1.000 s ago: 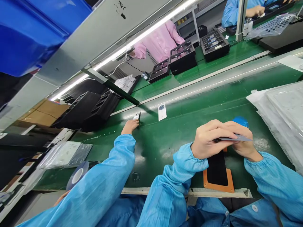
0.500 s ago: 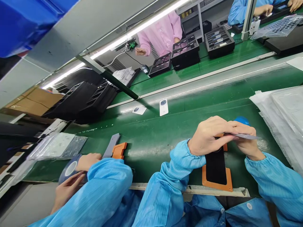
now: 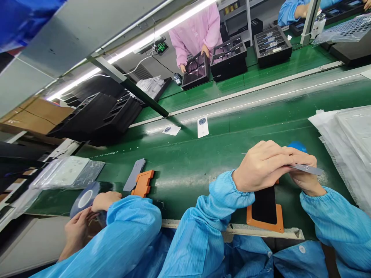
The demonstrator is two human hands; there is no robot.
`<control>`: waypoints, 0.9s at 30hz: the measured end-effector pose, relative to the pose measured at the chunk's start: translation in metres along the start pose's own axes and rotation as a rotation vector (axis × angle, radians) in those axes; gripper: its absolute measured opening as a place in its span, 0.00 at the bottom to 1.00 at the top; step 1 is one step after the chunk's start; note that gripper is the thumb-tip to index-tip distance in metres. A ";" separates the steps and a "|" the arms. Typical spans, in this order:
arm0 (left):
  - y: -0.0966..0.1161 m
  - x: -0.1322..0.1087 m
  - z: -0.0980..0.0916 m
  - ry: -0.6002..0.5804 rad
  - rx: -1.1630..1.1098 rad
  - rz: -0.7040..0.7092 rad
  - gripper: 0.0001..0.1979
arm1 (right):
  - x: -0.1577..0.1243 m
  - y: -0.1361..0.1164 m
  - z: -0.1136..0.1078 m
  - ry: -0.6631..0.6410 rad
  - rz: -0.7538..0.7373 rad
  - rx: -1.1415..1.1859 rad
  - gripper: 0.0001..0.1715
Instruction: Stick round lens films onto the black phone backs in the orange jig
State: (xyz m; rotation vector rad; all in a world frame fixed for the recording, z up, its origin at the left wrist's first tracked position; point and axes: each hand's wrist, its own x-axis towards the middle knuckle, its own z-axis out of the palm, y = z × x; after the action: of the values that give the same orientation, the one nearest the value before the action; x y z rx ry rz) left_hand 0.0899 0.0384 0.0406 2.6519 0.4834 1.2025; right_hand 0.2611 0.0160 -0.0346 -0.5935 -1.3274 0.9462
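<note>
Above the green bench, my left hand (image 3: 265,166) and my right hand (image 3: 304,179) come together on a thin grey phone back cover (image 3: 308,169), held nearly edge-on. Both hands are closed on it, and the left fingers hide much of it. A thin pointed tip (image 3: 244,153) shows behind my left hand; I cannot tell what it belongs to. Below my hands lies an orange fixture (image 3: 278,222) with a black pad (image 3: 263,206); my left hand and sleeve cover its upper part. A blue round thing (image 3: 298,146) is partly hidden behind my right hand.
To the left, a co-worker's hands (image 3: 106,200) handle a tape roll (image 3: 85,199) near another grey cover (image 3: 135,174) and orange fixture (image 3: 143,183). White cards (image 3: 203,127) lie ahead. Plastic-wrapped sheets (image 3: 344,135) are at right. Across the bench, a person in pink holds a black tray (image 3: 195,71).
My hands stay on the phone back cover, which has tilted slightly. The co-worker's hands have shifted at the tape roll. The person in pink has taken hold of a black tray.
</note>
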 end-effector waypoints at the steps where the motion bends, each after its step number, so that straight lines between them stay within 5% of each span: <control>1: 0.000 -0.001 0.002 0.003 0.018 0.004 0.08 | 0.000 0.001 -0.001 0.001 0.010 -0.005 0.13; 10: 0.002 0.000 0.013 0.064 0.115 0.007 0.11 | 0.000 0.003 -0.003 0.005 -0.036 -0.005 0.10; 14: 0.007 0.005 -0.002 0.078 0.061 -0.043 0.09 | 0.001 0.001 -0.003 -0.001 -0.008 -0.071 0.07; 17: -0.002 0.005 -0.031 0.010 -0.100 -0.277 0.10 | 0.006 0.001 -0.006 -0.049 0.088 -0.229 0.12; 21: -0.047 -0.006 -0.059 -0.150 -0.402 -0.790 0.16 | 0.014 0.007 -0.014 0.028 0.118 -0.363 0.10; 27: -0.109 -0.043 -0.036 -0.660 -0.689 -1.294 0.27 | 0.017 0.015 -0.018 0.089 0.196 -0.316 0.12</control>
State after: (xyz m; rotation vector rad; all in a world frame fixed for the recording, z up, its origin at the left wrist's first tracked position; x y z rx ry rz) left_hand 0.0130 0.1247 0.0011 1.4153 1.0973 0.0281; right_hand 0.2750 0.0406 -0.0410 -1.0124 -1.3660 0.8601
